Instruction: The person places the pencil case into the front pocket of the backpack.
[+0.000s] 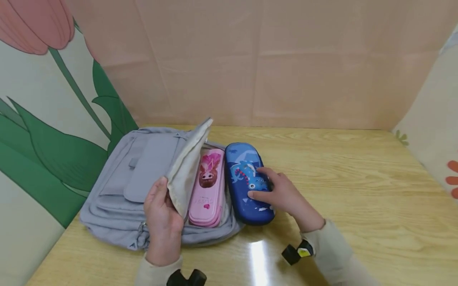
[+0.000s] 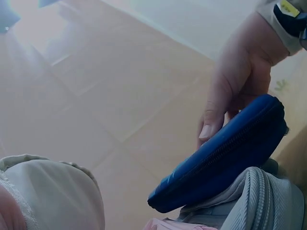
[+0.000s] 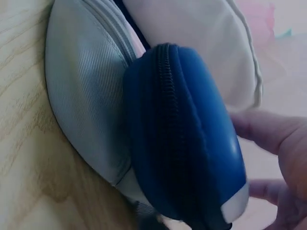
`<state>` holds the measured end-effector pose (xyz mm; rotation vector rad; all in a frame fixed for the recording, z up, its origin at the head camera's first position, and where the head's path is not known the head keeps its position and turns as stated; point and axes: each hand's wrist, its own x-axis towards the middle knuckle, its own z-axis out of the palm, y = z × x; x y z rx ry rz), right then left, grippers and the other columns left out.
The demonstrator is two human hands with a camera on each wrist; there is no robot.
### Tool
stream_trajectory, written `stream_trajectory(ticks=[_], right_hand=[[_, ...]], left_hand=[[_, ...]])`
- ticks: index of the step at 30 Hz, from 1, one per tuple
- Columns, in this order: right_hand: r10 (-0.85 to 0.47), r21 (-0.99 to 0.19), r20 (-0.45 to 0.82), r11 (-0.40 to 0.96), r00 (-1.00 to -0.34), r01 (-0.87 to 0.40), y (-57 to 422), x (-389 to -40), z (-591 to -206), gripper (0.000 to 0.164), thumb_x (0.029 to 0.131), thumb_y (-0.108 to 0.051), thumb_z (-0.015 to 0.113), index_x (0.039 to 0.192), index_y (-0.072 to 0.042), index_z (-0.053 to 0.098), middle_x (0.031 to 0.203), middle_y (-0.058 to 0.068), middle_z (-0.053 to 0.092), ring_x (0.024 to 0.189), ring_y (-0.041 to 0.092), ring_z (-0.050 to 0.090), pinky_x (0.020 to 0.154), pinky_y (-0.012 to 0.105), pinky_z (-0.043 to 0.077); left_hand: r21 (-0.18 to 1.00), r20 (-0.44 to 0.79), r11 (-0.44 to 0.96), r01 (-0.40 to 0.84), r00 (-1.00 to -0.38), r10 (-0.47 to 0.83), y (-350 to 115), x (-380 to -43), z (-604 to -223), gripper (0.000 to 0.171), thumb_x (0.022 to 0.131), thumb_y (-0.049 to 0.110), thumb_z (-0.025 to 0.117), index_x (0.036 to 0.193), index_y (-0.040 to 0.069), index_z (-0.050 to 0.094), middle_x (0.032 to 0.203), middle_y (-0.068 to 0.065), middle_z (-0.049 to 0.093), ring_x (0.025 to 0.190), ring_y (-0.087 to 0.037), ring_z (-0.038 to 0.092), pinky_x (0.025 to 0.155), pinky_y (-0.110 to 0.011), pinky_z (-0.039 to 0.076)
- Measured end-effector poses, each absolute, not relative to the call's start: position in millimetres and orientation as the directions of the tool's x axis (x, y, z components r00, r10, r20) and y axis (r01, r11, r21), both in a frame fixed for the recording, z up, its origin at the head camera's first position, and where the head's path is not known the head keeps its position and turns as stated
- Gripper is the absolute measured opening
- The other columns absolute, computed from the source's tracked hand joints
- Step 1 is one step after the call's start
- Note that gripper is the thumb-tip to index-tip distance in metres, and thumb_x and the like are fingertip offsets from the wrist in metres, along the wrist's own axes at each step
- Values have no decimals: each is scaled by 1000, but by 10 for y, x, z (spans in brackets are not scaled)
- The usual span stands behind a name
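Note:
A grey backpack (image 1: 150, 167) lies on the table, its front panel lifted to show a pale lining (image 1: 189, 171). My left hand (image 1: 163, 222) holds the edge of that panel between thumb and fingers. Inside the opening lies a pink pencil case (image 1: 207, 190) with a cartoon figure on its lid. A blue hard-shell pencil case (image 1: 250, 214) with a cartoon creature leans tilted on the backpack's right rim. My right hand (image 1: 286, 194) grips it at its right side, thumb and a finger on the lid; the other fingers are partly hidden. The left wrist view shows the blue case's zipper (image 2: 230, 148) side.
The wooden table (image 1: 350, 186) stretches to the right of the backpack. A pinkish cloth (image 1: 257, 63) hangs behind it. At the left stands a wall with a painted tulip (image 1: 39, 24). The backpack's zipped edge (image 3: 108, 28) runs beside the blue case.

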<state>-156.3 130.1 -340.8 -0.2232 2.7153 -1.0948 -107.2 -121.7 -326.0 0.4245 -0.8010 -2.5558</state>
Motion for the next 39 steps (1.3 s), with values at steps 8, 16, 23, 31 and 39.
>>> stream_trajectory(ticks=[8,16,23,31,39], right_hand=[[-223,-740,-209,673,-952,5,1285,-1622,-3438,89,75,-59,67,145,-25,24,140,25,37,117,41,45,89,52,45],[-168,-634,-135,772,-976,-45,1077,-1517,-3370,92,74,-63,65,145,-17,28,132,24,47,113,41,51,84,54,48],[-151,-613,-140,789,-979,-34,903,-1512,-3334,92,74,-60,66,145,-15,29,129,22,51,109,38,54,83,51,49],[-209,-599,-94,793,-973,-112,805,-1540,-3345,87,74,-58,68,142,-14,36,120,20,58,103,33,58,83,47,50],[-203,-590,-126,802,-971,-91,689,-1530,-3322,88,72,-58,69,142,-16,35,119,17,59,101,29,60,79,44,52]], left_hand=[[591,-135,-746,306,-875,-466,-1217,-1067,-3259,23,94,13,53,75,4,64,79,-7,65,73,-14,61,65,-24,49],[603,-147,-743,290,-875,-461,-1219,-1046,-3267,21,93,13,55,76,4,65,82,-7,66,76,-14,62,67,-25,50],[605,-165,-748,274,-876,-454,-1240,-1037,-3255,21,93,14,55,76,5,64,82,-6,66,76,-14,63,67,-24,50],[587,-153,-772,244,-903,-402,-1261,-1028,-3226,21,95,14,51,80,4,62,87,-7,66,83,-14,62,72,-24,51],[524,-150,-834,172,-945,-289,-1304,-1039,-3173,23,97,13,46,85,2,62,87,-9,68,82,-15,64,72,-24,52]])
